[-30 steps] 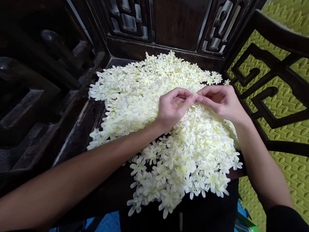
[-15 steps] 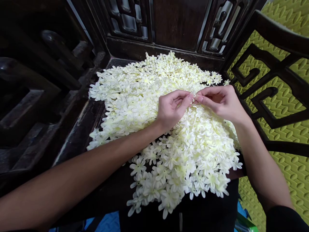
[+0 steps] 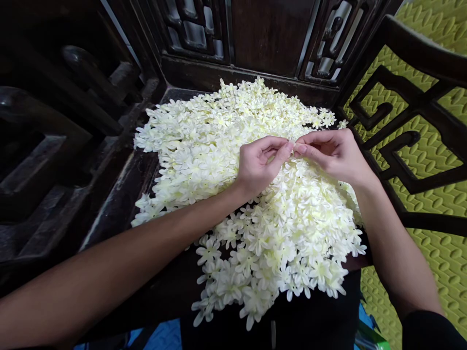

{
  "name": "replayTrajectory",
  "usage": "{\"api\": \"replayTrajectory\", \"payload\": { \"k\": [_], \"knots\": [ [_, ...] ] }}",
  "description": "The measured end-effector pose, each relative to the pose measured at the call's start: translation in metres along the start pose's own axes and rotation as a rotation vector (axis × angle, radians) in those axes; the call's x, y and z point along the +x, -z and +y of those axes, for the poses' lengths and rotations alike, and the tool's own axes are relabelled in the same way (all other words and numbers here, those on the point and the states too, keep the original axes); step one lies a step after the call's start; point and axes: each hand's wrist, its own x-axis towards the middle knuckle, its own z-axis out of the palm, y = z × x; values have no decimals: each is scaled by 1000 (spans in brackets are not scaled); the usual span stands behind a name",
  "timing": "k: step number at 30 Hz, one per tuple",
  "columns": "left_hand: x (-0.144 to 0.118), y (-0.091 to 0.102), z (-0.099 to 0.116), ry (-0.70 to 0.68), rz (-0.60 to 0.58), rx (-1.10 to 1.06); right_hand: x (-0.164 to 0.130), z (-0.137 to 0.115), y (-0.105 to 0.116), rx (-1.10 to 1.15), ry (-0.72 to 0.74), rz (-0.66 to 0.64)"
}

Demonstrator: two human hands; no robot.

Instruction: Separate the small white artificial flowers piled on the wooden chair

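Note:
A broad heap of pale cream artificial flowers (image 3: 204, 155) lies spread over a dark wooden seat (image 3: 134, 182). Above its right part my left hand (image 3: 260, 163) and my right hand (image 3: 330, 153) meet fingertip to fingertip. Thumb and forefinger are pinched together on each. Between the fingertips shows a tiny whitish bit, mostly covered by the fingers, so its kind is unclear. Loose flowers lie right under both hands, and some hang over the front edge of the seat.
Behind the heap rises a carved dark wood backrest (image 3: 272, 39). An openwork armrest (image 3: 412, 131) stands at the right, dark carved wood (image 3: 83, 87) at the left. Yellow textured matting (image 3: 438, 272) covers the floor on the right; something blue (image 3: 164, 335) shows at the bottom.
The fingertips have drawn slightly closer together, and the small whitish bit between them is less visible. Arms and flower heap have stayed in place.

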Motion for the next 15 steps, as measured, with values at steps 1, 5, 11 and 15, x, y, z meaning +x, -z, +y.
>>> {"api": "replayTrajectory", "payload": {
  "k": [1,5,11,15],
  "knots": [
    [0,0,0,-2,-5,3,0,0,0,-2,-4,-1],
    [0,1,0,-11,-13,7,0,0,1,-12,1,5],
    [-1,0,-1,0,-6,7,0,-2,0,0,11,3],
    [-1,1,-2,-11,-16,39,0,-3,0,-6,10,3]
  ]
}}
